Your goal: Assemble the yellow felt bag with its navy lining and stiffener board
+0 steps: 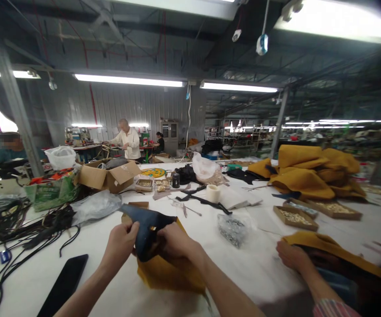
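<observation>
Nearest the camera, a black phone (63, 284) lies on the white table (263, 264), with black cords (21, 229) to the left and a co-worker's hand (291, 255) on mustard fabric (325, 246) to the right. Between them, over a mustard piece (170, 273), sits a dark blue, curved leather piece (147, 229). Left hand (120, 242) and right hand (173, 240) both pinch it, fingers closed.

**Dark leather piece held over mustard fabric**

The dark blue-grey leather piece (146, 231) is curved and folded, one pointed end sticking up and left, its lower end tucked down between the hands. Under it lies the mustard-yellow fabric piece (170, 273), flat on the white table (263, 264) near its front edge, partly covered.
</observation>
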Tool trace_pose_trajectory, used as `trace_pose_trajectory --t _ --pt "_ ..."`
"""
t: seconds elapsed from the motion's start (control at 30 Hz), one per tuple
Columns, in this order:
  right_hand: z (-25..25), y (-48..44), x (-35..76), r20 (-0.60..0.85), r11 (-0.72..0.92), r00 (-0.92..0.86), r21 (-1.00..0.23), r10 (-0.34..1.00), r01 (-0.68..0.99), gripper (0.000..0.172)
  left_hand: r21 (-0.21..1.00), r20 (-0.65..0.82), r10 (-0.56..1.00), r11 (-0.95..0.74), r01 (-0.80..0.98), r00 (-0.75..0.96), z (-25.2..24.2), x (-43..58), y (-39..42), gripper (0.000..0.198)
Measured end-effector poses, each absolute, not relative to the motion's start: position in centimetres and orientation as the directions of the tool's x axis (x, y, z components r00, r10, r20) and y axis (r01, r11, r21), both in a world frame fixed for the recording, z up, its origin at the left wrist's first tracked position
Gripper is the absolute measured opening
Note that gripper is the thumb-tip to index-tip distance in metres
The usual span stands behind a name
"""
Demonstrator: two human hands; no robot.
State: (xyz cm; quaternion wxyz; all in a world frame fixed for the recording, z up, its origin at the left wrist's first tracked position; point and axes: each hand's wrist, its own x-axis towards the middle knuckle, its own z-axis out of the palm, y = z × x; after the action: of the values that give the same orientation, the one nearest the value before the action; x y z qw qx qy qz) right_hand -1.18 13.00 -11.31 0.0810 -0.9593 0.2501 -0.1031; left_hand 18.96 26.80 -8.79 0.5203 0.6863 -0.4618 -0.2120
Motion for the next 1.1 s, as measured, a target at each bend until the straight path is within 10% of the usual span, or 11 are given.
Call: trace_pose_trajectory --t 0.2,0.53,0.87,1.1 --pt "-3.3 15.9 -9.2 0.395 -0.804 0.841 -0.589 -0.368 -0.075 0.014 0.929 0.180 -0.864 -0.007 -0.369 0.470 -8.4 20.3 27.7 0.052" --pt "-1.4 22.4 -18.3 0.333 -0.684 0.890 -0.728 -0.311 0.033 0.045 0.806 0.318 -0.830 -0.019 -0.592 0.459 -8.6 20.5 29.6 0.057" --pt "-5.1 24.2 -20.3 0.263 -0.342 0.630 -0.940 -0.731 -0.005 0.064 0.778 0.427 -0.774 0.051 -0.627 0.468 -7.9 18.7 30.5 0.057" --pt "-2.6 22.8 -20.3 0.246 -0.327 0.649 -0.945 -0.720 -0.004 0.079 0.789 0.405 -0.794 0.054 -0.612 0.453 -9.2 18.3 31.2 0.056"
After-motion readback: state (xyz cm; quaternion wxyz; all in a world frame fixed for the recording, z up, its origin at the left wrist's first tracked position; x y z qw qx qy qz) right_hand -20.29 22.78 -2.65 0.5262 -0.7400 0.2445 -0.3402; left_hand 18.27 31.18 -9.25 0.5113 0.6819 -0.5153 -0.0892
